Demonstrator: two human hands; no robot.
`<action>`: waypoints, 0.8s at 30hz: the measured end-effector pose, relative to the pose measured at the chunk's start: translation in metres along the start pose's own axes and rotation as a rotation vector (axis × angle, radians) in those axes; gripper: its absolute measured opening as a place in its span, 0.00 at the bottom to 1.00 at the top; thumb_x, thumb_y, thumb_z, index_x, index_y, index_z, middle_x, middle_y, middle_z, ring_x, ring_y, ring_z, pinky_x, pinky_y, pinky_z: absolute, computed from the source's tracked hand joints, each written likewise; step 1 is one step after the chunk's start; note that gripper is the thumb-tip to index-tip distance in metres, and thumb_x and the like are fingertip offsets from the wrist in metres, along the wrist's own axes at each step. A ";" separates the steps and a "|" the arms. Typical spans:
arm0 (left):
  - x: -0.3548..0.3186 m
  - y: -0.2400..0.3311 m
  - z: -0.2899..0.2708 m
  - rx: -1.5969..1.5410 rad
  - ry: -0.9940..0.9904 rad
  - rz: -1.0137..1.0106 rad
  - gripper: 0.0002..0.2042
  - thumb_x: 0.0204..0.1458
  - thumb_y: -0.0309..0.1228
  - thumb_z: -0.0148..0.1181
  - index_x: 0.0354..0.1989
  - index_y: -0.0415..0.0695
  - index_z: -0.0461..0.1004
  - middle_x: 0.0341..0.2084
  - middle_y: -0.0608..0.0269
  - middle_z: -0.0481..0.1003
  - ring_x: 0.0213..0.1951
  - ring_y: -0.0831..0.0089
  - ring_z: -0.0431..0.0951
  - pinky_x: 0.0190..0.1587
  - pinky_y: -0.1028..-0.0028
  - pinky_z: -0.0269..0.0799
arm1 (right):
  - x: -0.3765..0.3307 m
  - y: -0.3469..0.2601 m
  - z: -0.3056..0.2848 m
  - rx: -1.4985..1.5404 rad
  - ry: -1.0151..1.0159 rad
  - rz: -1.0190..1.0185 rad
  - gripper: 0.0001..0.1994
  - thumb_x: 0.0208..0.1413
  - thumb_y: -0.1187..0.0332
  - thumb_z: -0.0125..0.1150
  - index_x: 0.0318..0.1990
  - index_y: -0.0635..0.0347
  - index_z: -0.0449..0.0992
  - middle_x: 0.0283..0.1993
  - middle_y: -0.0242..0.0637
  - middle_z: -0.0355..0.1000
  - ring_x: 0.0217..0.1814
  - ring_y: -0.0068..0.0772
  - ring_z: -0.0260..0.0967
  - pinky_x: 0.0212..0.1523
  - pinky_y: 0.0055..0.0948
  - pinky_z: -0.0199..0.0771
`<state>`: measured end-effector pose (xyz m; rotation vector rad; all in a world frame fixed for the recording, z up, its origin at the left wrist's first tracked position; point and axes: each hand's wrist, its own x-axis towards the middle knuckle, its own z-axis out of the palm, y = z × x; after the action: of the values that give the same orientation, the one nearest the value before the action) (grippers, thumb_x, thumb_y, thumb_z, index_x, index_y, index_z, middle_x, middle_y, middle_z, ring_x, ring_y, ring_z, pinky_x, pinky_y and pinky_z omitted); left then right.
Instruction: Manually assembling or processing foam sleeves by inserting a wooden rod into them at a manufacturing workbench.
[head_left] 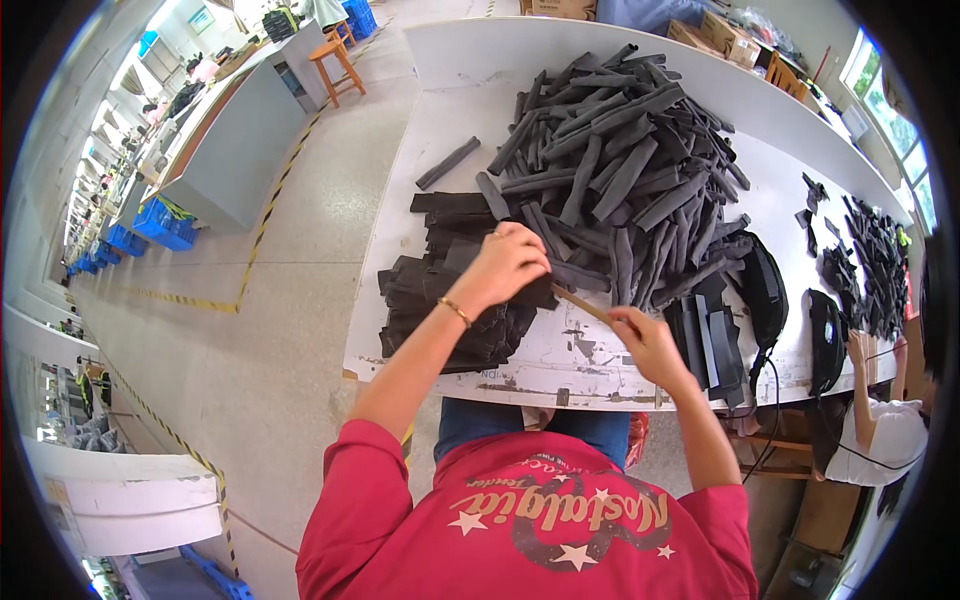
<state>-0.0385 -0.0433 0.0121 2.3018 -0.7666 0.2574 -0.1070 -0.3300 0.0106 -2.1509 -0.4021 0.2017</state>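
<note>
My right hand [650, 345] is closed round the near end of a thin tan stick [582, 303], which slants up and left across the white table. At the stick's far end my left hand [508, 262] pinches a dark fabric piece [540, 292], with its fingers bent together. Part of that piece is hidden under the hand. Flat black fabric pieces [440, 312] lie stacked beneath and beside my left forearm. Beyond both hands rises a large heap of dark grey fabric tubes [610, 130]. One loose tube [448, 163] rests to the heap's left.
To the right lie flat dark strips [712, 340] and two black bag-like items [766, 290] [825, 342] with cords. Farther right, a co-worker in a white shirt [885, 440] works by small black pieces [875, 265]. A raised white board [780, 105] edges the table's back.
</note>
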 end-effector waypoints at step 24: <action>-0.042 0.056 0.054 -1.953 0.898 -0.585 0.11 0.56 0.37 0.57 0.38 0.41 0.71 0.24 0.59 0.76 0.30 0.64 0.79 0.45 0.61 0.75 | -0.023 -0.027 0.148 0.272 0.263 0.023 0.10 0.63 0.69 0.43 0.46 0.66 0.65 0.19 0.36 0.63 0.19 0.26 0.60 0.22 0.29 0.60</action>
<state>-0.1070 -0.0936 -0.0129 0.3103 0.2518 0.1026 -0.1775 -0.2107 -0.0523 -1.8835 -0.1854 -0.0151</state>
